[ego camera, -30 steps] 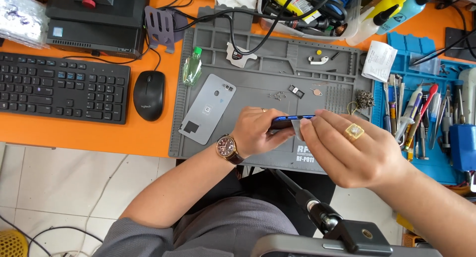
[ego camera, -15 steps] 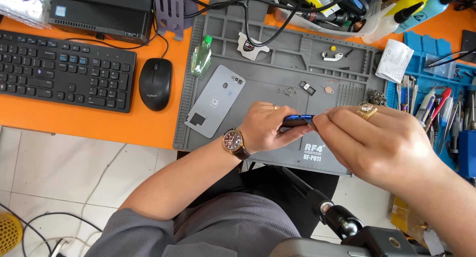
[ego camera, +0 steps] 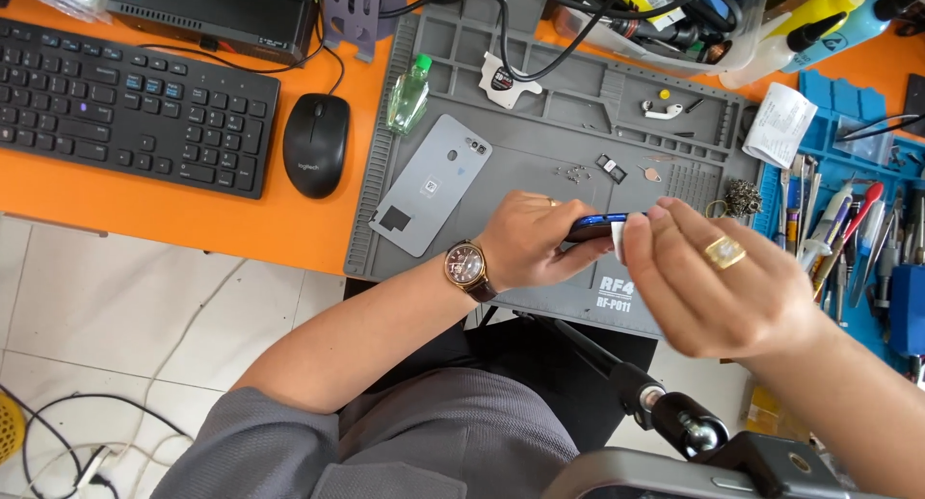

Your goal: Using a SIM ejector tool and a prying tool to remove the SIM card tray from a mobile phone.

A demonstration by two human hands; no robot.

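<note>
Closest to the camera, both hands meet over the front edge of the grey work mat (ego camera: 540,162). The left hand (ego camera: 525,244), the one with the wristwatch (ego camera: 466,266), has its grip closed around a dark blue phone (ego camera: 593,227), held edge-on and off the mat, probably so the side seam faces the other hand. The right hand (ego camera: 718,277), gold ring on it, pinches a small white piece (ego camera: 618,237) right against the phone's end, grip closed on that. Further back on the mat lies a grey back cover (ego camera: 431,196), flat and out of the way, with a little green bottle (ego camera: 409,92) just beyond it. A black mouse (ego camera: 316,143) and keyboard (ego camera: 125,104) sit to the left on the orange table (ego camera: 241,224).
</note>
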